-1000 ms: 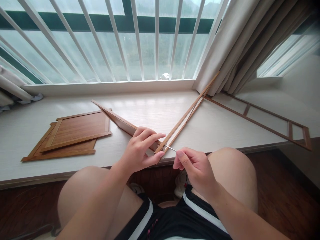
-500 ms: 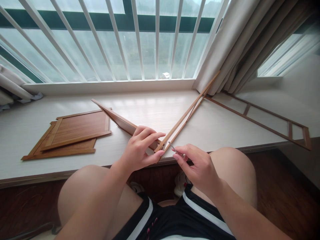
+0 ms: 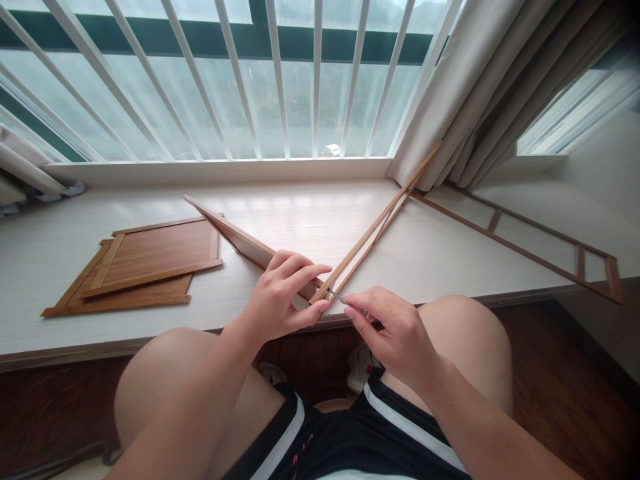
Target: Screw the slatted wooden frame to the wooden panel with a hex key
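My left hand pinches the near corner where a brown wooden panel meets a long slatted wooden frame; both stand on edge on the white window ledge. My right hand is closed on a thin metal tool, and the tip of that tool touches the corner joint just right of my left fingertips.
Two flat wooden panels lie stacked on the ledge at the left. A long ladder-like wooden frame lies flat at the right. A beige curtain hangs at the back right, white window bars behind. My knees are below the ledge edge.
My right hand pulled the metal tool back and tilted it up, then brought it forward again so its tip meets the corner joint. My left hand has kept its grip.
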{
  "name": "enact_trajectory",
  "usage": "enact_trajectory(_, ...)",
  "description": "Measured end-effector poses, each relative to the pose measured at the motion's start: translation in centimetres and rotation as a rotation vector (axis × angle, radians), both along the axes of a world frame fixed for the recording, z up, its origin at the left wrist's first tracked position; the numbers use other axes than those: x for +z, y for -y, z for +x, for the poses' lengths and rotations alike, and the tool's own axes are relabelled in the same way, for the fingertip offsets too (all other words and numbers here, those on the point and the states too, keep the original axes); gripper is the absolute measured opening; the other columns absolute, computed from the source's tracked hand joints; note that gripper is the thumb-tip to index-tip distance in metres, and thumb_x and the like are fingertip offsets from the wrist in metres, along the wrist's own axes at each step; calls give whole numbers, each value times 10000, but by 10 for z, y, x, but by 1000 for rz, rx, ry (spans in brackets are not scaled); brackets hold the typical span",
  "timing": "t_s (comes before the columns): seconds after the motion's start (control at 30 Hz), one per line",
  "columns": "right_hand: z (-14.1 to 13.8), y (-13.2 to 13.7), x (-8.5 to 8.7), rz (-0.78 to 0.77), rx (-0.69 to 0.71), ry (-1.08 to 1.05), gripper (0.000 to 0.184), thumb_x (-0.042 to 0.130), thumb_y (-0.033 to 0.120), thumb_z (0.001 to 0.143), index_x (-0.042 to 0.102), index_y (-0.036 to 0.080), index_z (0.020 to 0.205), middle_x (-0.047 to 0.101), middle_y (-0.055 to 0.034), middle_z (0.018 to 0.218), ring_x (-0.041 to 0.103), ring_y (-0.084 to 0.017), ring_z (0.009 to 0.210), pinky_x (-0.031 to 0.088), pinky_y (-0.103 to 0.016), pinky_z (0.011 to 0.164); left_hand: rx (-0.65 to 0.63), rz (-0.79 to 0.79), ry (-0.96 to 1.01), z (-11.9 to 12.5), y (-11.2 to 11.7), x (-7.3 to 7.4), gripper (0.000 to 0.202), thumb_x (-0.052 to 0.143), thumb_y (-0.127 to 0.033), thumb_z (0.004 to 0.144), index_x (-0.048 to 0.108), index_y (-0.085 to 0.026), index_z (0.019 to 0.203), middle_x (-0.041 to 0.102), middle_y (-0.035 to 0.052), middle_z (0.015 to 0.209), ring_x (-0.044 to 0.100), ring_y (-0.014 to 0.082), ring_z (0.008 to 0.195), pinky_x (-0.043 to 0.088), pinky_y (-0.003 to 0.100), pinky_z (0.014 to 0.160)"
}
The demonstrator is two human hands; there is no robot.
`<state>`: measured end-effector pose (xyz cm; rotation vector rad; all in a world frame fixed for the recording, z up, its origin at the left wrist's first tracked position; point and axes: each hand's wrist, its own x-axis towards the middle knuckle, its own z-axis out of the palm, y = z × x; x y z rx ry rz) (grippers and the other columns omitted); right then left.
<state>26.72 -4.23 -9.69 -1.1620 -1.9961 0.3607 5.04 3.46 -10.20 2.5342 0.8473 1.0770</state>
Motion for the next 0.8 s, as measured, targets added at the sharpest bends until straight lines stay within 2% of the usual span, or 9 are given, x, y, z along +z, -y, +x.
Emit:
enact_trajectory(0.23,0,0,2,37,-21,30,172,577,142,919,656,201,1060,698,-55,927,619,-190,870,498,-341,801,0,1,-4,0,0,1,406,653,-371,843,646,-212,1217,650,76,1012,514,226,971,436,392,921)
enact_trajectory(0.37,0,0,3,11,-19,23,107,561,177,941,655,190,991,689,-52,873,601,-179,810,479,-329,760,0,-3,-2,0,0,1,403,658,-362,841,647,-213,1215,649,74,1012,516,223,968,437,390,924)
enact_trajectory(0.47,-3,1,2,-76,-26,-34,165,520,226,971,660,192,890,671,-37,786,595,-163,740,466,-305,704,11,-10,-11,0,1,1,404,647,-380,845,649,-220,1215,650,78,1013,519,230,974,443,398,924)
enact_trajectory(0.57,-6,4,0,-275,-27,-210,269,485,289,996,663,197,816,677,-15,736,624,-141,695,482,-263,664,16,-13,-16,0,1,1,405,644,-388,845,652,-218,1213,650,82,1010,520,236,977,447,401,923)
enact_trajectory(0.67,-9,7,-3,-432,-10,-361,315,466,341,1006,672,191,820,691,-8,715,645,-133,667,499,-239,629,10,-14,-16,0,1,1,402,643,-385,846,650,-217,1212,650,81,1011,520,235,975,446,400,921)
enact_trajectory(0.8,-9,9,-1,-389,-32,-358,322,478,334,999,655,190,773,673,-8,703,625,-129,656,480,-243,620,-3,-12,-10,0,1,2,403,653,-368,844,643,-216,1217,646,75,1015,514,228,972,440,392,924)
